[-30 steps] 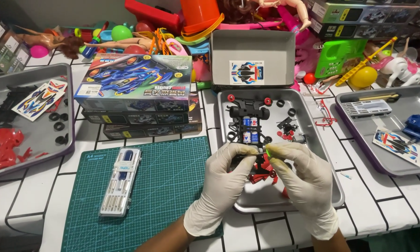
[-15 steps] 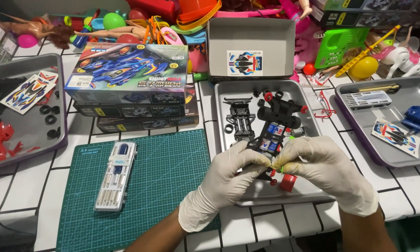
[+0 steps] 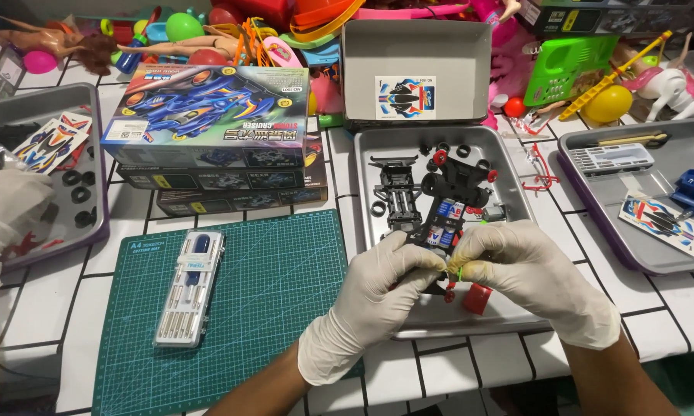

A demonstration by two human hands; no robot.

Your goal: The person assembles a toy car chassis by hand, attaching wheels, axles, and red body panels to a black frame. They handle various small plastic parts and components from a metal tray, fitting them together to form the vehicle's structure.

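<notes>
We are pinching the light, fragile toy car chassis [image 3: 449, 212] (by its near end) between our left hand [image 3: 378, 285] and right hand [image 3: 528, 273], both grips clamped.

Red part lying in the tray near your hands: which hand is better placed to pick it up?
Probably the right hand. The red part lies in the grey tray just under its fingers, while the left hand sits farther over, pinching the black toy car frame.
</notes>
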